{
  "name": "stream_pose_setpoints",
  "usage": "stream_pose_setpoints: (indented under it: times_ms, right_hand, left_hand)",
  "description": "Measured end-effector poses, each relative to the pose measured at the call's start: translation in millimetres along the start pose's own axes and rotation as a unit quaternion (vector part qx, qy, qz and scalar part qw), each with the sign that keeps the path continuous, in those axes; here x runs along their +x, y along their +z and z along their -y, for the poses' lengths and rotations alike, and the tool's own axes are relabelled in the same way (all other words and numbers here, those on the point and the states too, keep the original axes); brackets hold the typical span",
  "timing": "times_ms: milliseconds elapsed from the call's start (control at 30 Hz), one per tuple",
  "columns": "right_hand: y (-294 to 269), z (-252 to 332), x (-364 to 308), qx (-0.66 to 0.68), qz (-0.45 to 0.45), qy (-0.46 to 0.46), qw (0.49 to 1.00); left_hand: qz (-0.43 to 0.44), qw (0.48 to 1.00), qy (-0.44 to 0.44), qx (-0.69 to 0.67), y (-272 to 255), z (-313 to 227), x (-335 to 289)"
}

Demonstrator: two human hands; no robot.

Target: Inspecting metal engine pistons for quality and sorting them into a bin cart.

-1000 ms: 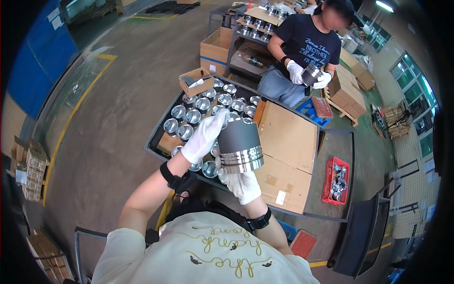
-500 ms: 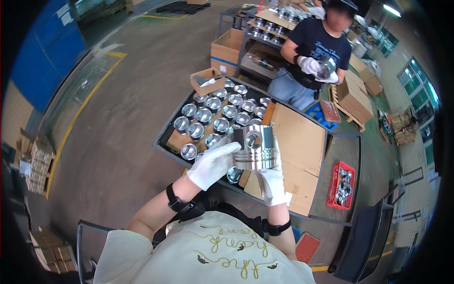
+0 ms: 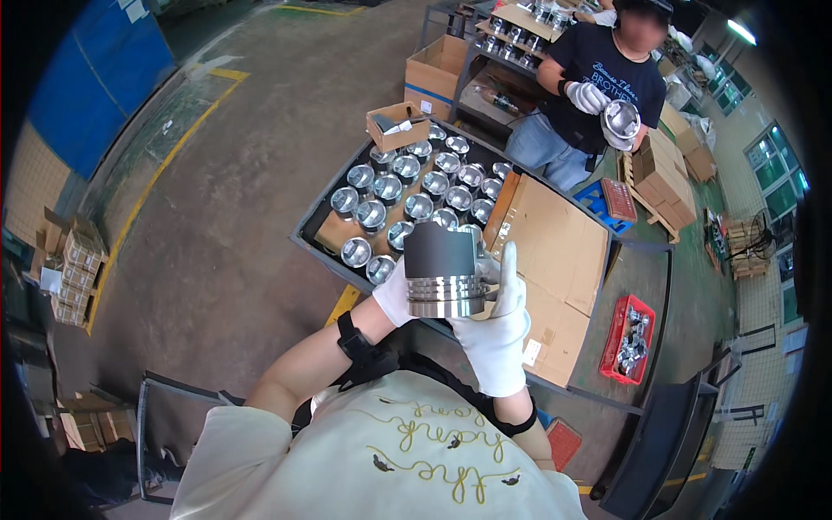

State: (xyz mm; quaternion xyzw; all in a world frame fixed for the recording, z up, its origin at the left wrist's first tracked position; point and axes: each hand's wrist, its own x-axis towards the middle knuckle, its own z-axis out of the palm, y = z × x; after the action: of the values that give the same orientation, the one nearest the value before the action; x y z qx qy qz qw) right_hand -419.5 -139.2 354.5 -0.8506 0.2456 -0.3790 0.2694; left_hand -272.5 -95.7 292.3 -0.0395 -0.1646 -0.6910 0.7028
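A metal piston (image 3: 440,264) is held up in front of me over the near edge of the trolley, its dark-coated skirt facing me and its shiny ring grooves lower down. My left hand (image 3: 394,295), in a white glove, grips it from the left, its fingers mostly hidden behind the piston. On the right side my gloved right hand (image 3: 494,338) is closed against it, with one finger pointing upward. Beyond it, many similar pistons (image 3: 372,215) stand in rows on the trolley (image 3: 305,227).
Flat cardboard (image 3: 555,251) covers the trolley's right part, and a small open carton (image 3: 397,126) sits at its far corner. Across from me a co-worker (image 3: 598,78) in white gloves handles another piston (image 3: 620,123). A red crate (image 3: 627,338) of metal parts lies to the right.
The piston has turned in my hands: its pin hole faced me before, its dark skirt does now. My left hand has slipped further behind it. The co-worker's piston has tilted.
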Motion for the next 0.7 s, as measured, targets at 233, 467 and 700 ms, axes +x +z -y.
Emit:
stream_pose_setpoints:
  times_ms: [233,467,700]
  right_hand:
    - [-1.6,-20.6,-16.1,0.117,-0.006,0.026,0.993]
    - [12.9,-60.7,-30.3,0.633,0.016,0.299,0.714]
    - [-14.7,-62.9,-32.9,0.758,-0.019,0.38,0.529]
  left_hand:
    - [-0.093,0.991,0.002,0.093,-0.3,2.8,-1.2]
    - [-0.183,0.693,0.122,0.687,61.8,30.4,6.1]
    - [0.003,0.587,0.114,0.802,44.9,43.5,-4.6]
